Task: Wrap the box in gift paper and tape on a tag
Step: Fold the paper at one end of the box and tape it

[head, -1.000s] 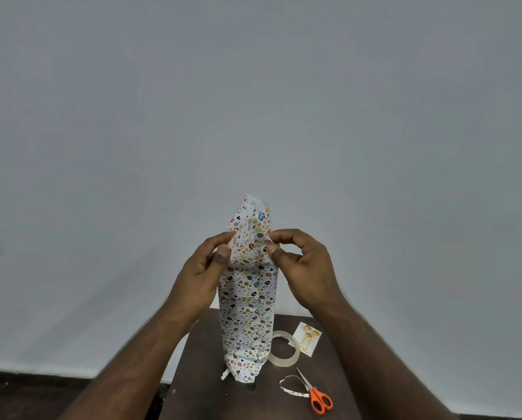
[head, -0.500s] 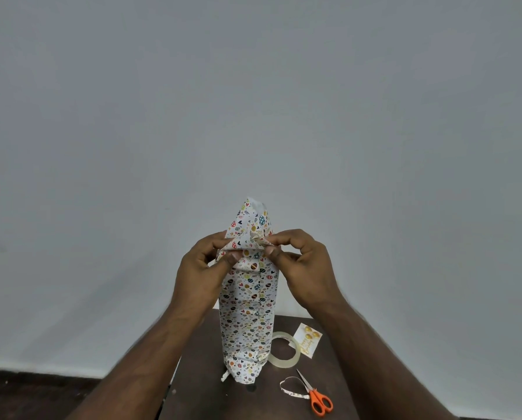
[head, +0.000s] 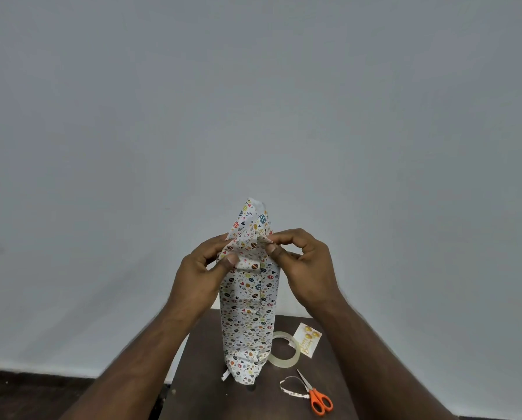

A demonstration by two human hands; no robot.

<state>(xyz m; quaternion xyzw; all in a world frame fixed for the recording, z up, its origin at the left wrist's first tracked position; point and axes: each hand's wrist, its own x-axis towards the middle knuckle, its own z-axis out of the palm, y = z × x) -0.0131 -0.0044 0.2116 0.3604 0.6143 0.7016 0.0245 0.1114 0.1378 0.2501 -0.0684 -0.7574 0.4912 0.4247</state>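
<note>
A tall box wrapped in white gift paper with small coloured prints (head: 247, 322) stands upright on the dark brown table (head: 205, 389). Its top end is a loose paper flap that rises to a point. My left hand (head: 202, 277) pinches the folded paper at the upper left with thumb and fingers. My right hand (head: 305, 268) pinches the fold at the upper right. A white gift tag with gold balloons (head: 307, 340) lies flat on the table to the right of the box. A clear tape roll (head: 284, 350) lies between the box and the tag.
Orange-handled scissors (head: 315, 395) lie at the front right of the table, with a curled strip of paper (head: 290, 389) beside them. A plain grey wall fills the background. Dark floor shows at the lower left.
Both hands have folded the side flaps of the top paper inward and pressed a crease across the front. The box stays upright in the same place.
</note>
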